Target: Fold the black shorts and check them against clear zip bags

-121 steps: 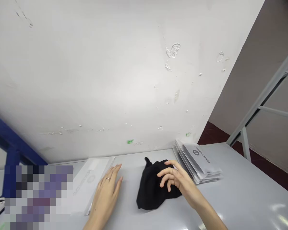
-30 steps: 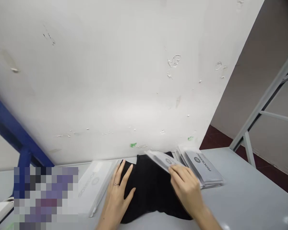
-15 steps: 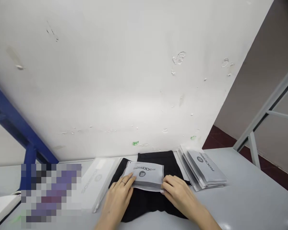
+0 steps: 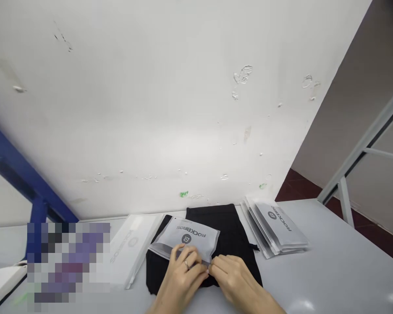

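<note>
Both hands met at the near edge of a frosted pouch (image 4: 185, 237) with a grey logo band. The pouch lay on top of a black garment (image 4: 231, 237) spread flat on the grey table (image 4: 330, 270), tilted a little, far edge toward the wall (image 4: 170, 109).

Left hand (image 4: 181, 274): fingers curled onto the pouch's near edge, thumb and forefinger pinching it, ring visible on one finger. Grasping the pouch at its lower middle. Pouch sat just beyond the fingertips, mostly up and left of the hand.

Right hand (image 4: 234, 272): fingertips pressed together at the same edge, touching the left hand's fingertips, pinching the pouch's near right corner. Palm rested over the garment. Pouch lay up and left of this hand.

Whether the pouch mouth was parted, can't tell; fingers covered it.

Garment stuck out past the pouch on the far and right sides, and a bit on the left; a small tab showed at its right edge.

Stack of pouches (image 4: 277, 226), same logo, fanned on the table right of the garment, near but apart from the right hand. White flat packet (image 4: 129, 248) left of the garment, just beside it. Blurred block at far left. Blue frame (image 4: 16, 174) left, grey rack leg (image 4: 345, 198) right.
</note>
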Motion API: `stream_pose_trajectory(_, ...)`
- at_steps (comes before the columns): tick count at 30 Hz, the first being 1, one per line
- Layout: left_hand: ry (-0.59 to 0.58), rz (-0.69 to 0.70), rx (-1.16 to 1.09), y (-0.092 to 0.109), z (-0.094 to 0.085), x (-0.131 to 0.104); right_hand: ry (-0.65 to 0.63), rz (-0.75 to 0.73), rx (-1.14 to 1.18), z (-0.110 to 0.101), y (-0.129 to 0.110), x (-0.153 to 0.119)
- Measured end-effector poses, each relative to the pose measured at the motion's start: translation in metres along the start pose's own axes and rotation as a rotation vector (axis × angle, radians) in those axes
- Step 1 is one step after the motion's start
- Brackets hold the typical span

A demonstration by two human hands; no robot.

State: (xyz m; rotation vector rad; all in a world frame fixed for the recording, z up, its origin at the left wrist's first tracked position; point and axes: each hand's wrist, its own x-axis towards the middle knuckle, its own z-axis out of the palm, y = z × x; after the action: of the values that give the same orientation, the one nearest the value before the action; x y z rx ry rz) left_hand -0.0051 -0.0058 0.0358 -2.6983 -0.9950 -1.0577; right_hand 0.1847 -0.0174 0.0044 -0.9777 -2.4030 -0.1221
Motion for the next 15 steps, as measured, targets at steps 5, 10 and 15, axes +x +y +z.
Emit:
stream_pose_trajectory(5, 0.059, 0.073, 0.176, -0.003, 0.005, 0.001, 0.044, -0.013, -0.03, -0.007, 0.005, 0.005)
stream_pose_trajectory(10, 0.037, 0.055, 0.305, -0.04, -0.016, -0.004, 0.135, 0.116, -0.04, -0.03, 0.027, 0.007)
stream_pose_trajectory(15, -0.017, -0.021, 0.303, -0.052, -0.028, -0.007, 0.146, 0.192, 0.086, -0.042, 0.038, 0.006)
